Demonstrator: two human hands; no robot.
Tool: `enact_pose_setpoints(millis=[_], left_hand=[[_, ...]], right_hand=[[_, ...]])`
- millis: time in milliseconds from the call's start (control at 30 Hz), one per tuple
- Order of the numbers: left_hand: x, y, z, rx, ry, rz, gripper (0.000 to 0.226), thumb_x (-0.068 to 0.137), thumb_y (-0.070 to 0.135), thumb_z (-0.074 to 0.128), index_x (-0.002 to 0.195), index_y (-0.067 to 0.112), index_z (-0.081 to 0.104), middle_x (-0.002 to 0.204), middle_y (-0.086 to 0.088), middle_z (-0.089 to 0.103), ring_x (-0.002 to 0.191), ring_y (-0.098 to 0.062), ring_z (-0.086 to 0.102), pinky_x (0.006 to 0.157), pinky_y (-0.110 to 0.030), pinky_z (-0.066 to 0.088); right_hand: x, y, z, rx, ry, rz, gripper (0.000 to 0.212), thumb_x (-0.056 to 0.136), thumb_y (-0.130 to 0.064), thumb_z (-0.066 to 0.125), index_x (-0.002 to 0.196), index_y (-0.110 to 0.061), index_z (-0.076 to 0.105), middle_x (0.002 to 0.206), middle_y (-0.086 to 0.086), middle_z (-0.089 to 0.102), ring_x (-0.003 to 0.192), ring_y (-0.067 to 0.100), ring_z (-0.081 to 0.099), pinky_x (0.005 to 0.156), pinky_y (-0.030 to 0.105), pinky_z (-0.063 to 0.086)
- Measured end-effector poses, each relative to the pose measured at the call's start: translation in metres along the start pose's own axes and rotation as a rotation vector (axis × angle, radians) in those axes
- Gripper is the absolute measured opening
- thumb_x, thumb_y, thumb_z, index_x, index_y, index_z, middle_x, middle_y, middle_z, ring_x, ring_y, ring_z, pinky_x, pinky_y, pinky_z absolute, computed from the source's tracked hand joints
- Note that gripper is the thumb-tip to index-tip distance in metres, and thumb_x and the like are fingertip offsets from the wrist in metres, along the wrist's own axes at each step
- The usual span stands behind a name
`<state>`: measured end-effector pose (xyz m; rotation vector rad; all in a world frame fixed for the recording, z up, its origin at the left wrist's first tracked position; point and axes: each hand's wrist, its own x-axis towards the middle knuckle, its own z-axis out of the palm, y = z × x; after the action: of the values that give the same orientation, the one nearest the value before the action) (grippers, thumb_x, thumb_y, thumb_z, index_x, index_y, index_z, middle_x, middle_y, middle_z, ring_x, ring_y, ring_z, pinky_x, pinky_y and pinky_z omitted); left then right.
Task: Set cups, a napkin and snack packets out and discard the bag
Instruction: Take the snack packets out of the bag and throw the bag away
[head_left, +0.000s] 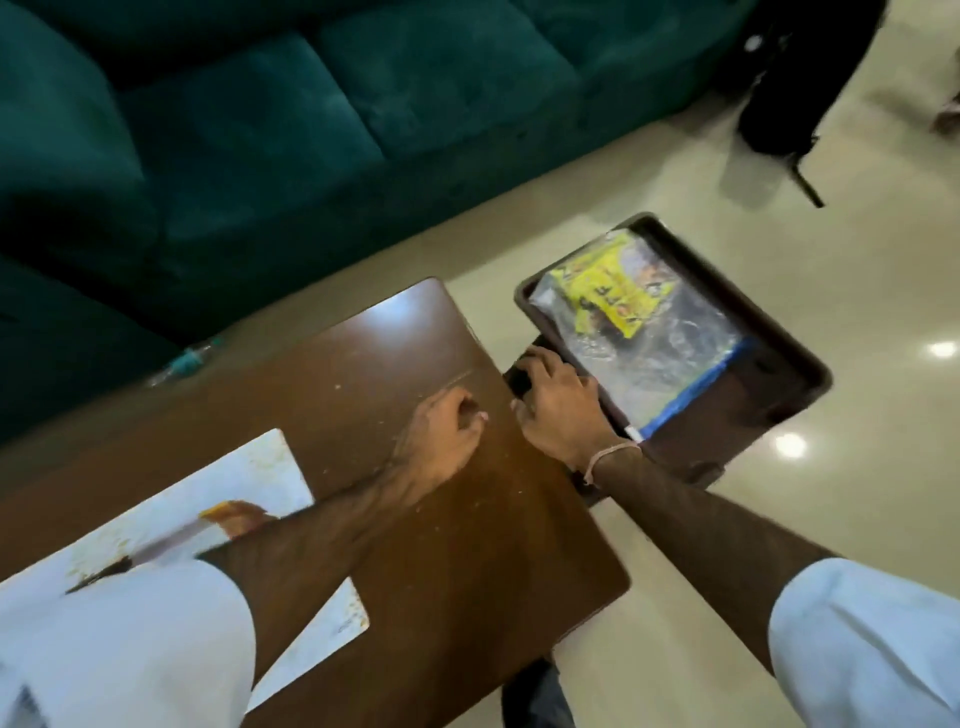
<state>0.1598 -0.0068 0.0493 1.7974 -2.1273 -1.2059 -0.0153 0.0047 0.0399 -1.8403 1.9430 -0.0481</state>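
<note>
A dark brown tray (795, 358) sits just past the right end of the wooden table (415, 519). In it lies a clear plastic zip bag (660, 343) with a blue seal strip and a yellow snack packet (608, 291) inside. My right hand (556, 405) is shut on the tray's near-left rim at its handle. On the table top beside it rests my left hand (441, 436), fingers curled, nothing visible in it. No cups or napkin show. The picture is motion-blurred.
A white stained mat (171, 499) lies on the table's left part, with a knife-like tool (171, 540) on it. A green sofa (260, 130) runs behind. A plastic bottle (187, 358) lies on the floor by the sofa. A black bag (795, 78) stands at the back right.
</note>
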Motion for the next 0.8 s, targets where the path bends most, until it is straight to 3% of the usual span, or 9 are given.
enact_pose_setpoints(millis=[133,300,400,533,600,667,733,800], left_hand=[[0.048,0.067,0.044,0.018,-0.041,0.089,0.025,0.092,0.03,0.06,0.111,0.014,0.064,0.11,-0.004,0.067,0.096,-0.02,0.062,0.081,-0.029,0.05],[0.096,0.135,0.114,0.098,-0.066,0.21,0.034,0.082,0.043,0.067,0.101,0.014,0.063,0.101,-0.004,0.067,0.096,-0.025,0.063,0.082,-0.037,0.051],[0.117,0.162,0.155,0.152,-0.064,0.257,0.037,0.078,0.049,0.068,0.098,0.019,0.06,0.1,-0.002,0.065,0.096,-0.024,0.062,0.083,-0.039,0.051],[0.138,0.183,0.197,0.257,-0.046,0.294,0.05,0.073,0.054,0.071,0.103,0.018,0.054,0.107,-0.005,0.061,0.101,-0.026,0.059,0.087,-0.041,0.049],[0.144,0.187,0.209,0.317,-0.002,0.28,0.06,0.067,0.058,0.073,0.106,0.019,0.05,0.11,-0.005,0.06,0.102,-0.026,0.059,0.088,-0.041,0.046],[0.15,0.188,0.218,0.353,0.021,0.243,0.062,0.066,0.055,0.074,0.108,0.019,0.047,0.113,-0.005,0.059,0.106,-0.027,0.058,0.091,-0.044,0.042],[0.154,0.188,0.219,0.347,-0.021,0.168,0.052,0.07,0.043,0.071,0.109,0.017,0.051,0.113,-0.008,0.062,0.108,-0.03,0.06,0.093,-0.044,0.041],[0.156,0.189,0.214,0.256,-0.01,0.093,0.032,0.074,0.035,0.067,0.1,0.018,0.059,0.102,-0.009,0.068,0.101,-0.032,0.064,0.089,-0.04,0.047]], right_hand=[[0.001,0.087,-0.027,0.096,0.073,0.159,0.05,0.089,-0.036,0.055,0.135,-0.018,0.045,0.143,0.008,0.042,0.128,0.033,0.044,0.097,0.049,0.036],[-0.006,0.178,-0.044,0.259,0.165,0.389,0.042,0.084,-0.019,0.059,0.125,-0.015,0.053,0.135,0.009,0.045,0.126,0.032,0.047,0.098,0.047,0.041],[-0.01,0.219,-0.043,0.447,0.252,0.536,0.037,0.08,-0.005,0.058,0.117,-0.006,0.058,0.128,0.016,0.048,0.119,0.035,0.051,0.105,0.043,0.04],[-0.008,0.249,-0.033,0.769,0.314,0.788,0.038,0.082,-0.008,0.061,0.119,-0.005,0.052,0.122,0.016,0.058,0.111,0.031,0.058,0.103,0.044,0.045],[-0.003,0.254,-0.027,1.07,0.259,0.883,0.04,0.086,-0.009,0.058,0.124,-0.011,0.05,0.116,0.013,0.065,0.104,0.028,0.065,0.093,0.045,0.054],[0.004,0.257,-0.023,1.281,0.189,0.905,0.037,0.087,-0.005,0.058,0.123,-0.01,0.057,0.103,0.009,0.067,0.09,0.021,0.066,0.074,0.036,0.056],[0.008,0.258,-0.022,1.391,0.172,0.878,0.033,0.085,0.001,0.056,0.115,-0.008,0.066,0.091,0.006,0.069,0.077,0.016,0.062,0.064,0.027,0.05],[0.011,0.259,-0.022,1.516,0.192,0.858,0.034,0.084,0.007,0.048,0.109,-0.004,0.069,0.083,0.006,0.069,0.07,0.018,0.062,0.064,0.026,0.051]])
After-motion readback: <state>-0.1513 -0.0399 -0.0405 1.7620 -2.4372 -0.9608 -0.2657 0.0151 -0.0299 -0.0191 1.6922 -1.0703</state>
